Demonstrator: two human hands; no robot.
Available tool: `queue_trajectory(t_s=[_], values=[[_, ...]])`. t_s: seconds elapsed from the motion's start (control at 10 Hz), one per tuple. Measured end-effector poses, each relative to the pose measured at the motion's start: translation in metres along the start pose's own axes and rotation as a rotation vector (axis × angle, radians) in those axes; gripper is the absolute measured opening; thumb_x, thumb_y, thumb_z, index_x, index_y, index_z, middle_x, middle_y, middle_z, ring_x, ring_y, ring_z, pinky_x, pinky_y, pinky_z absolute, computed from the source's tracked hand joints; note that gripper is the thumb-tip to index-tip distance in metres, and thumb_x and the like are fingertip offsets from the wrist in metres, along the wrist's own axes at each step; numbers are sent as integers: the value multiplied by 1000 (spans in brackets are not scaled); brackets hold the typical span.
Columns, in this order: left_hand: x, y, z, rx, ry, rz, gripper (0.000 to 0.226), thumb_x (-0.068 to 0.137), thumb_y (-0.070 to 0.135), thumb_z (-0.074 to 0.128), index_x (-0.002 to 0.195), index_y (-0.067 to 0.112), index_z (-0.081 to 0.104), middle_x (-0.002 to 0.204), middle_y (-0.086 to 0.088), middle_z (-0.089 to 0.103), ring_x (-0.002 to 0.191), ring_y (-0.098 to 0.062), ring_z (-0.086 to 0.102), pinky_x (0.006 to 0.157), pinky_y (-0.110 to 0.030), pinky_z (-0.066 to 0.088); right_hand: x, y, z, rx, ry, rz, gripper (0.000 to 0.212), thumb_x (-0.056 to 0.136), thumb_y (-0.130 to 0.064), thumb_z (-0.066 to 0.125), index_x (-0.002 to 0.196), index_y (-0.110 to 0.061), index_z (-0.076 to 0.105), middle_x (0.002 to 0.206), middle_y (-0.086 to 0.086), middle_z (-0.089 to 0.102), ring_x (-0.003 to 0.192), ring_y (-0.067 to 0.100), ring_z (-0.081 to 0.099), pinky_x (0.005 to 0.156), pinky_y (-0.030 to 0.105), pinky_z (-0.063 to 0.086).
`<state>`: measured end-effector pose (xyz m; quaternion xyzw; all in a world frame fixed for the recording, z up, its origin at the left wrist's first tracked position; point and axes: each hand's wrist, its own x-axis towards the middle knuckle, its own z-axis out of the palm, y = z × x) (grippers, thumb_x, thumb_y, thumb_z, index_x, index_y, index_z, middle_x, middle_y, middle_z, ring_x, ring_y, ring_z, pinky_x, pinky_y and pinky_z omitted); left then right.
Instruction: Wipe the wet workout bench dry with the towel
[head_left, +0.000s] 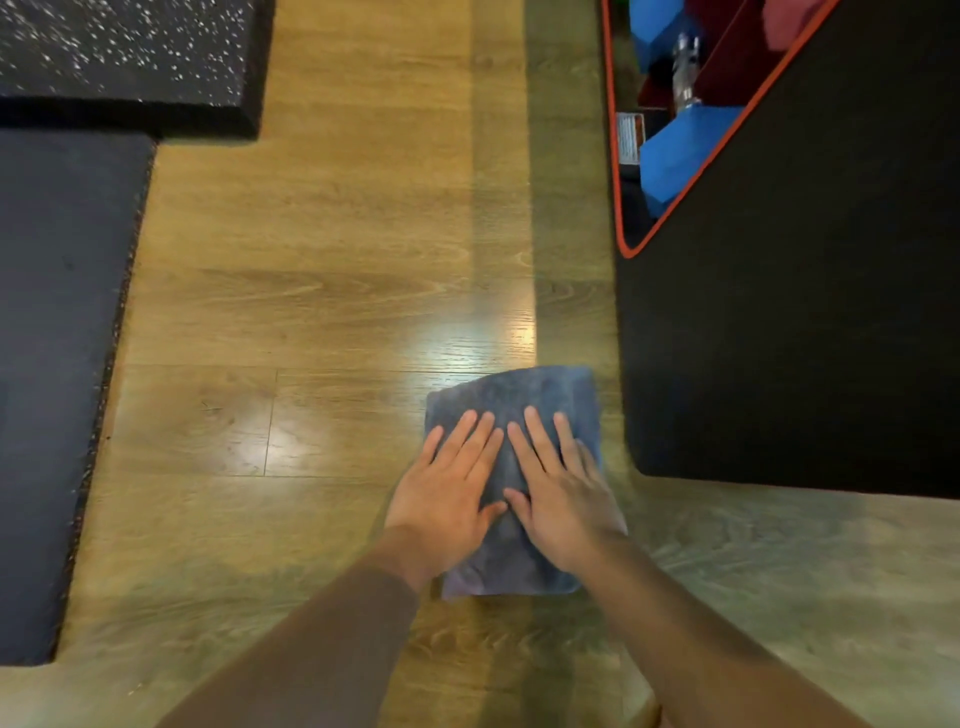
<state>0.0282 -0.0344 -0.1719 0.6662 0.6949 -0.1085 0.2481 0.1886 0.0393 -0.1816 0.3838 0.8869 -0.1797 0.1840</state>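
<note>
A folded grey-blue towel (511, 395) lies flat on the wooden floor, just left of the black workout bench pad (810, 322) with its red piping. My left hand (447, 499) rests palm down on the towel's left half, fingers spread. Beside it, my right hand (563, 493) presses flat on the right half, thumbs nearly touching. Neither hand curls around the cloth. The bench surface looks dark and matte; I cannot tell whether it is wet.
Black rubber mats (57, 338) cover the floor at the left, and a speckled one (124, 57) lies at the top left. Beyond the bench at top right stand blue dumbbells (675, 156) with a metal handle. Wooden floor (322, 260) stretches between mats and bench.
</note>
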Motion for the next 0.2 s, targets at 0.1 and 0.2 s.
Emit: queue_trajectory(t_s=[0.1,0.2], values=[[0,-3,-25,19,-149,-27,79,98,54,30,151,19,-17,160,3,-23,146,-17,-24,122,-44,-4,7,-6,-27,26,-125,14,76,100,-48,39,157,-20,-2,164,2,-14,150,32,-9,121,48,12],[-22,8,-69,-135,-165,-106,77,98,50,36,153,20,-8,162,1,-18,148,-20,-17,122,-44,2,-22,-17,-69,131,-164,5,73,101,-42,42,158,-19,3,164,2,-14,151,28,-8,121,41,6]])
